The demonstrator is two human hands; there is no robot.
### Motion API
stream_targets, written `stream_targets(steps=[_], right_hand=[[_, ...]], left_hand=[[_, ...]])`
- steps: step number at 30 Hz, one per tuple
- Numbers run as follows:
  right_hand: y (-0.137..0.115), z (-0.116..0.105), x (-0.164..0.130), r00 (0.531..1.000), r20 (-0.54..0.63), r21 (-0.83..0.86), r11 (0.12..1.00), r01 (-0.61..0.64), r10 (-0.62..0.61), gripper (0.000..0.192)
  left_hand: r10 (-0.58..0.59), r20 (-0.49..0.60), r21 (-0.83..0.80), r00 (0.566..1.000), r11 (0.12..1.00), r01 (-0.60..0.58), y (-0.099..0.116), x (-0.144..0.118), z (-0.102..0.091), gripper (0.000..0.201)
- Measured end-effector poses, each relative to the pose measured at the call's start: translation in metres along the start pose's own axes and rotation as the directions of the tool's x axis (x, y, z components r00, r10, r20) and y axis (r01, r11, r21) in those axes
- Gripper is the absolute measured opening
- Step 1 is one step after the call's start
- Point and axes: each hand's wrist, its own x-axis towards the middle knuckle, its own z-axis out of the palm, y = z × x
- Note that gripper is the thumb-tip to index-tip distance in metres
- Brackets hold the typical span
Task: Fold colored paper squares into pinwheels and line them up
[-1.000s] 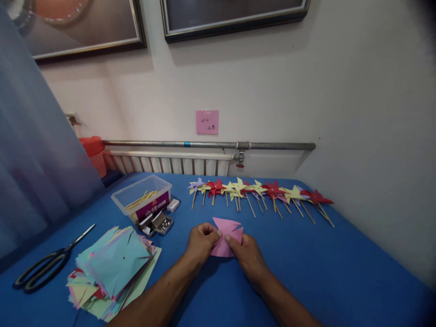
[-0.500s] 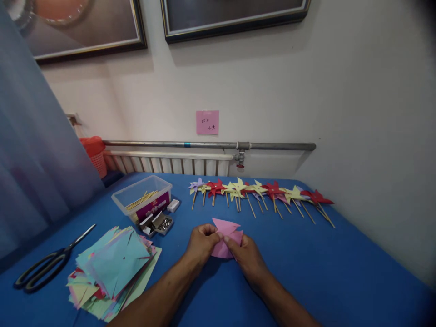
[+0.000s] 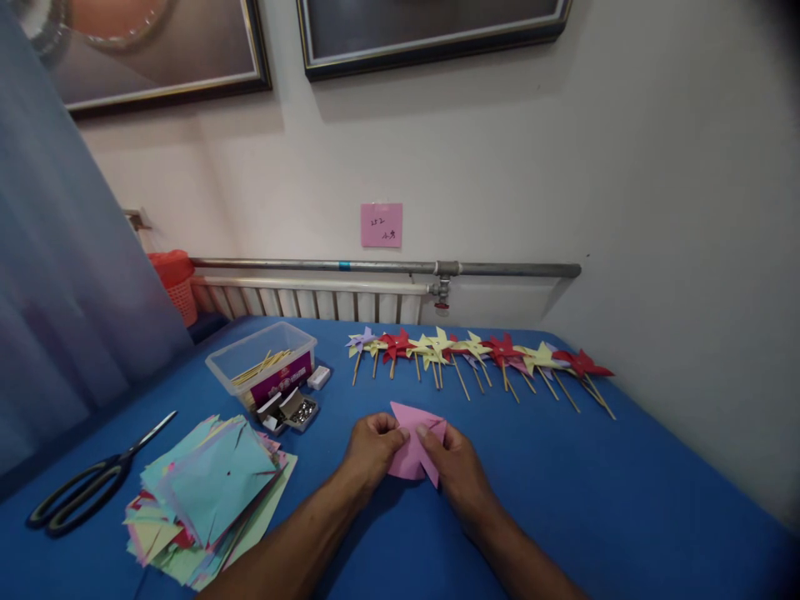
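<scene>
Between both hands is a pink paper pinwheel piece, cut with slits and partly folded toward its middle. My left hand pinches its left side, thumb over the paper. On the right side, my right hand grips the same sheet, its thumb pressing near the centre. The fingers behind the paper are hidden. To the left lies a stack of cut coloured paper squares, a blue one on top. Beyond the hands, finished pinwheels in red, yellow and purple lie in a row with their sticks toward me.
Black-handled scissors lie at the far left. A clear plastic box holds thin wooden sticks. Beside it are an open small box of metal pins and a small white box. A radiator and pipe run along the wall.
My right thumb has shifted slightly up on the pink paper. The folds have changed, and a pointed corner now hangs lower at the right. Both hands stay in about the same place.
</scene>
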Motion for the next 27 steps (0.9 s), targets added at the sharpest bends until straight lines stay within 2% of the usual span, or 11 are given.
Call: stream_targets(steps=[4,9,13,19,24,27], right_hand=[[0.0,-0.002,0.003,0.997,-0.07,0.042,0.998,0.04,-0.037,0.041],[-0.001,-0.003,0.0,0.985,-0.113,-0.128,0.985,0.115,-0.13,0.037],[-0.004,0.0,-0.006,0.979,-0.08,-0.193,0.967,0.167,-0.185,0.033],[-0.004,0.002,-0.004,0.988,-0.043,-0.023,0.988,0.15,-0.151,0.03],[-0.002,-0.001,-0.003,0.973,-0.062,-0.156,0.965,0.209,-0.221,0.025],[-0.001,-0.001,-0.006,0.969,0.014,-0.178,0.953,0.246,-0.248,0.021]], left_hand=[[0.019,0.007,0.041,1.0,0.999,-0.019,-0.004,0.0,0.001,0.029],[-0.007,-0.001,0.037,1.0,0.999,0.007,-0.004,-0.003,0.004,0.026],[-0.052,-0.038,-0.046,0.998,0.998,0.05,0.001,-0.006,0.005,0.029],[-0.099,-0.033,-0.148,0.995,0.985,0.093,0.004,-0.006,0.004,0.03],[-0.089,-0.012,-0.12,0.996,0.989,0.087,0.002,-0.004,0.003,0.03],[-0.09,-0.018,-0.134,0.996,0.987,0.087,0.0,-0.003,0.002,0.029]])
